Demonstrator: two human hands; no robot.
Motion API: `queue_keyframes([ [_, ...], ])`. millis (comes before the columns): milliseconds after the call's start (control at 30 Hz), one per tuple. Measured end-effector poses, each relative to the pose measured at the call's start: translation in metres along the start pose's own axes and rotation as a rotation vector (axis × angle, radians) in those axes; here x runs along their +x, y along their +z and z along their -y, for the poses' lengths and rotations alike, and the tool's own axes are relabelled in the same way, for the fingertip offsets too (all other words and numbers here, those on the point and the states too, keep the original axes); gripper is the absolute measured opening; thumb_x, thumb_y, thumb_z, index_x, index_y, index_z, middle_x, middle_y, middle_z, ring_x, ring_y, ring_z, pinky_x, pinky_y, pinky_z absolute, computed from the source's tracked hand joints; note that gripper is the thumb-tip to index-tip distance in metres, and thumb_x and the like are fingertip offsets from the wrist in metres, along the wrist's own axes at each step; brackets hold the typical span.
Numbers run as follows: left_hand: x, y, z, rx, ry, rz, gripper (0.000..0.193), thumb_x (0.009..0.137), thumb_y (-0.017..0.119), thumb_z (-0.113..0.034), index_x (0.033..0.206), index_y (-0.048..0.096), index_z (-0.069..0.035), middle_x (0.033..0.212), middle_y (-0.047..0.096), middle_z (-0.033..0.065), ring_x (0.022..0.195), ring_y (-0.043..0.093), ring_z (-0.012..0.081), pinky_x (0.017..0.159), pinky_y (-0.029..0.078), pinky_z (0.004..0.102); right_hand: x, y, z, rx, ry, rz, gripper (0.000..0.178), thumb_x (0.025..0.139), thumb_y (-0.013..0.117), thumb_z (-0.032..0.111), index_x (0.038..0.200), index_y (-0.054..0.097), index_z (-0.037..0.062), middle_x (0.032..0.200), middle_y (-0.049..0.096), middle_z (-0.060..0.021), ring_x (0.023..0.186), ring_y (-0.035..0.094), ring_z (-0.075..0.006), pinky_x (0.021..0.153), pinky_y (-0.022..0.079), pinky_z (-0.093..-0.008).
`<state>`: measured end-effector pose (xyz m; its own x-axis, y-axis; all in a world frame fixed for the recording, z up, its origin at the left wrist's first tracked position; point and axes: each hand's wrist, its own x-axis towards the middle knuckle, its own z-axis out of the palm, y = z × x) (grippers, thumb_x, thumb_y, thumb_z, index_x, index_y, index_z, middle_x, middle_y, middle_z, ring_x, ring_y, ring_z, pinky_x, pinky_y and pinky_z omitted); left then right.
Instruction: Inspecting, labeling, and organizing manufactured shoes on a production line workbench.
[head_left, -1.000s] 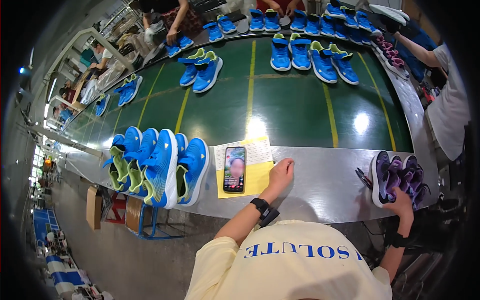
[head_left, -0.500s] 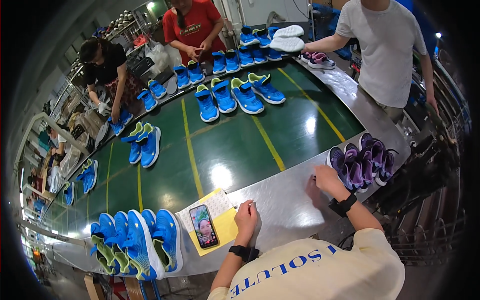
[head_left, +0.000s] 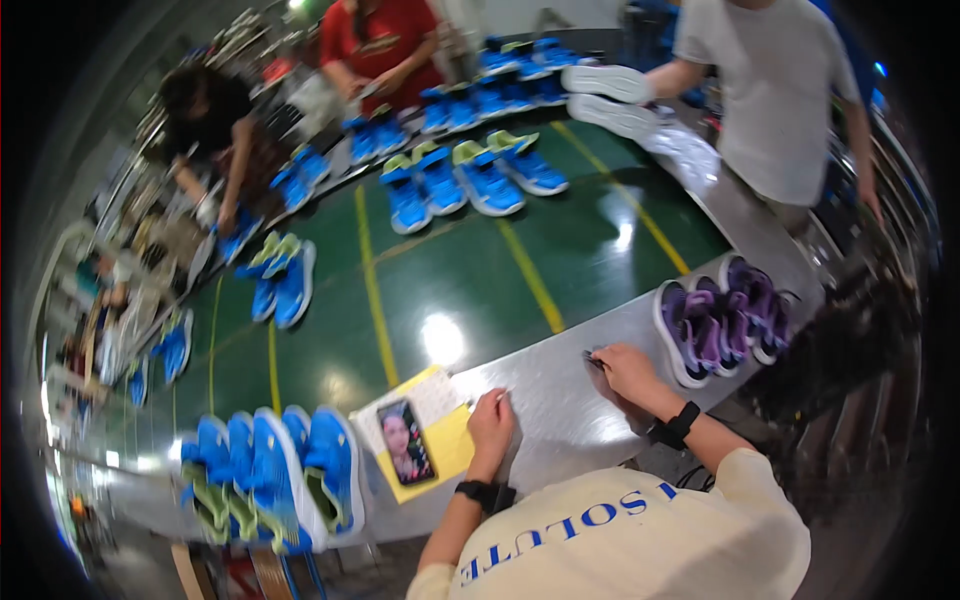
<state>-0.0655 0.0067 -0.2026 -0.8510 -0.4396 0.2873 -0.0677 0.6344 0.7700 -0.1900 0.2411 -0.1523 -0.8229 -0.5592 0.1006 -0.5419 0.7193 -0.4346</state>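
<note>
My right hand (head_left: 632, 376) is closed over the metal table edge (head_left: 560, 390). From its fingertips sticks a small, thin dark object (head_left: 594, 359) whose kind I cannot make out. Purple-and-black sneakers (head_left: 704, 340) stand just right of that hand. My left hand (head_left: 490, 430) is curled with its fingers pressed together, and something tiny and pale may show at the fingertips. Beside it lie a yellow sheet and a patterned white paper (head_left: 436, 396), with a phone (head_left: 407, 445) on top, its screen lit. Several blue sneakers (head_left: 335, 465) with lime linings are lined up left of the phone.
A green conveyor belt (head_left: 440, 285) with yellow lines runs beyond the metal edge, carrying blue sneakers (head_left: 487, 190). Across it, a person in red (head_left: 385, 50) and one in black (head_left: 215, 125) work. At the right, a person in white (head_left: 760, 90) holds white soles (head_left: 610, 84).
My right hand has moved left, away from the purple sneakers, and the dark object now shows in its fingers. My left hand stays nearly still. The white soles have come nearer the belt.
</note>
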Motion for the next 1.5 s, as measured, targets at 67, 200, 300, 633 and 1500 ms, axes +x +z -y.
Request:
queue_keyframes([
  [67,0.004,0.005,0.001,-0.058,-0.006,0.001,0.014,0.083,0.056,-0.010,0.095,0.061,-0.006,0.088,0.063,0.0138,0.077,0.061,0.0305,0.066,0.049,0.0365,0.000,0.016,0.006,0.126,-0.110,0.021,0.021,0.075,0.052,0.004,0.092,0.064,0.0076,0.087,0.060,-0.0128,0.083,0.058,-0.0334,0.072,0.047,-0.0426],
  [200,0.005,0.009,0.009,-0.156,0.080,-0.072,0.014,0.083,0.056,-0.010,0.096,0.060,-0.005,0.087,0.063,0.0125,0.076,0.061,0.0280,0.066,0.049,0.0345,0.001,0.018,0.035,0.157,-0.233,-0.078,0.017,0.075,0.056,0.002,0.091,0.061,0.0059,0.091,0.057,-0.0130,0.083,0.057,-0.0326,0.071,0.046,-0.0399],
  [300,0.005,-0.022,0.000,-0.128,0.049,-0.008,0.016,0.082,0.056,-0.007,0.097,0.060,-0.006,0.088,0.062,0.0116,0.079,0.061,0.0293,0.069,0.049,0.0359,-0.008,0.027,0.041,0.169,-0.242,-0.049,0.017,0.076,0.056,0.002,0.092,0.060,0.0044,0.094,0.055,-0.0137,0.086,0.055,-0.0327,0.074,0.045,-0.0397],
  [633,-0.005,-0.307,-0.038,0.754,-0.043,-0.775,0.037,0.072,0.046,0.004,0.108,0.053,0.000,0.102,0.056,0.0197,0.096,0.051,0.0368,0.082,0.042,0.0424,-0.023,0.034,0.042,0.148,-0.232,-0.198,0.020,0.079,0.054,0.000,0.097,0.062,0.0034,0.100,0.055,-0.0149,0.093,0.053,-0.0320,0.082,0.041,-0.0385],
  [1500,0.125,-0.213,-0.109,0.753,0.696,0.010,0.039,0.059,0.055,0.006,0.096,0.058,-0.007,0.072,0.057,0.0111,0.074,0.058,0.0284,0.093,0.038,0.0435,0.046,-0.096,0.144,0.321,-0.670,-0.376,0.050,0.065,0.071,0.012,0.113,0.056,0.0096,0.129,0.046,-0.0146,0.119,0.044,-0.0341,0.095,0.039,-0.0417],
])
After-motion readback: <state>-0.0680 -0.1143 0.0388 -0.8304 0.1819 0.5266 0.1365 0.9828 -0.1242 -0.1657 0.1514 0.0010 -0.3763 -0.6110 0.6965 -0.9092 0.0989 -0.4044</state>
